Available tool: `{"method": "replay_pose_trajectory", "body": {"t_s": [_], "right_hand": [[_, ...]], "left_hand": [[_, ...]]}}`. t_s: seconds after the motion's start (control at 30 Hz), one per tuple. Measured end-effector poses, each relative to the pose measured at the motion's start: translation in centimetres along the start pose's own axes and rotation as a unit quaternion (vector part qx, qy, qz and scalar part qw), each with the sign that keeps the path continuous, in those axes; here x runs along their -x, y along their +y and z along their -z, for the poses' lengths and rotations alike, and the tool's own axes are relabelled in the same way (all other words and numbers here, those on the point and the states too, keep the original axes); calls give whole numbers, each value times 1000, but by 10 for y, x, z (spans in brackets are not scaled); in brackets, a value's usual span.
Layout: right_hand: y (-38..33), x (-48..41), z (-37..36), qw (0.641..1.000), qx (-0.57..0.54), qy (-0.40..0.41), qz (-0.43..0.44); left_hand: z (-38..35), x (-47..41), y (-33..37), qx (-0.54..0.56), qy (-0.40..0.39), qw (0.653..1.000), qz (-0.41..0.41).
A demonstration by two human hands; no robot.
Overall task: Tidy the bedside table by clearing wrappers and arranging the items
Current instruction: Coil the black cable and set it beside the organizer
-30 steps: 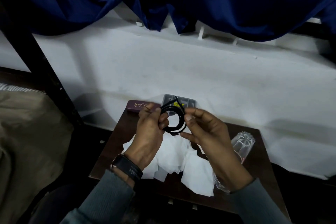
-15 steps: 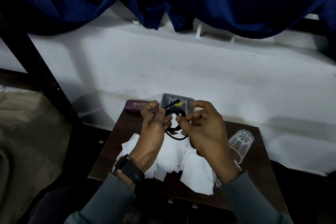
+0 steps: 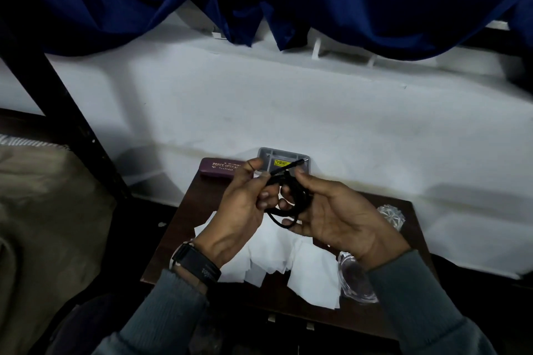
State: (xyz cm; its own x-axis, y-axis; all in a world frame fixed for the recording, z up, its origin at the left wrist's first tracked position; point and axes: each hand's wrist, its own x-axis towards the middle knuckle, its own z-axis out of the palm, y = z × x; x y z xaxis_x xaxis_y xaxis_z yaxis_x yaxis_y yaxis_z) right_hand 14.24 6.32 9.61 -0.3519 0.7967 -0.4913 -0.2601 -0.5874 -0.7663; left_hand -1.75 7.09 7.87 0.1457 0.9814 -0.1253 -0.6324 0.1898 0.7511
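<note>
Since a second ago the black cable [image 3: 284, 215], then held up as an open round loop, has been gathered into a tighter bundle. The right hand [image 3: 331, 217] has been turned palm-up, its fingers curled round the coil. The left hand [image 3: 240, 206] pinches the strand near the straight plug end, which is pointed toward the grey plastic box [image 3: 269, 153]. The coiling is judged nearly done, but the cable is held above the bench [image 3: 184, 225], not yet laid down.

The cable looks thin, matt and springy, so the coil may loosen if released. Crumpled white tissues [image 3: 313, 279] are left uncleared on the dark wooden top. A smooth maroon spectacle case [image 3: 219, 168] lies at the back. A cut-glass tumbler [image 3: 390, 215] lies on its side.
</note>
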Motion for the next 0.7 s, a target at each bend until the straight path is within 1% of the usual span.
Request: {"method": "replay_pose_trajectory", "body": {"t_s": [0.07, 0.13, 0.23, 0.27, 0.33, 0.4, 0.47, 0.53, 0.6, 0.7], "right_hand": [[-2, 0, 0, 1000, -19, 8, -4], [-5, 2, 2, 997, -65, 36, 21], [-9, 3, 7, 977, -157, 67, 124], [-7, 2, 8, 971, -162, 74, 158], [-1, 2, 4, 973, -108, 72, 191], [9, 2, -2, 978, -7, 63, 201], [16, 4, -7, 967, 62, 73, 235], [20, 4, -10, 948, 105, 102, 283], [24, 4, -12, 917, 191, 112, 332], [28, 4, -15, 876, 276, 126, 374]], "left_hand": [[0, 2, 2, 0, -10, 1000, 13], [0, 3, 2, 8, -14, 1000, 18], [2, 2, 3, 25, -2, 1000, 9], [2, 1, 3, 37, 8, 999, 3], [3, -2, 2, 57, 27, 998, -7], [3, -4, -1, 51, 38, 998, -16], [3, -4, -4, 25, 43, 998, -27], [4, -4, -6, 3, 48, 998, -35], [6, -2, -7, -25, 52, 997, -44], [7, 0, -9, -58, 56, 995, -51]]}}
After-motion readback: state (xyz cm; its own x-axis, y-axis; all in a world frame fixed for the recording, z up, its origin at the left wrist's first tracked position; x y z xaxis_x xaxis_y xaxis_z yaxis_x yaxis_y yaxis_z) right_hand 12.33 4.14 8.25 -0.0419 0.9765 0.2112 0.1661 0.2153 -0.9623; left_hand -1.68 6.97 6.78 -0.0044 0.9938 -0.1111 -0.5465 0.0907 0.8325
